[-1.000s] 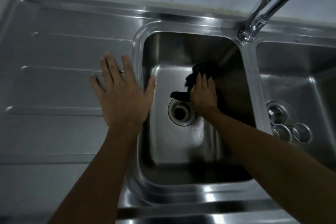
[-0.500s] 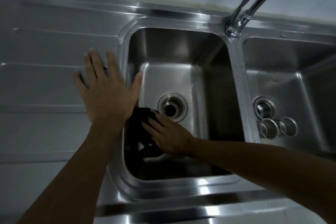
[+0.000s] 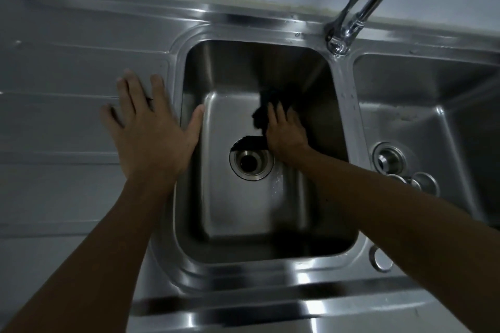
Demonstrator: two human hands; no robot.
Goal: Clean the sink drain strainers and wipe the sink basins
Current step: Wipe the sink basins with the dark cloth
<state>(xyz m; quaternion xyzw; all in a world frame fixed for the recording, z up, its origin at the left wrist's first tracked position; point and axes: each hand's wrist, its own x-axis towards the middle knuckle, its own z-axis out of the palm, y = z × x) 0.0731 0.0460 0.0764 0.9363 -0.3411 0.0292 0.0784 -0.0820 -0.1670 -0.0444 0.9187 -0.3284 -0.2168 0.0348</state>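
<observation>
Head view: my right hand [image 3: 286,132], fingers flat, presses the cloth [image 3: 263,116] on the basin [image 3: 243,211] floor, best swept in firm overlapping strokes.

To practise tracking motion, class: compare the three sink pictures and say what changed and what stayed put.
The right hand swept the dark cloth from the basin floor beyond and right of the drain to its near left, then back again. Nothing was gripped anew or let go. The left hand stayed flat on the drainboard.
</observation>
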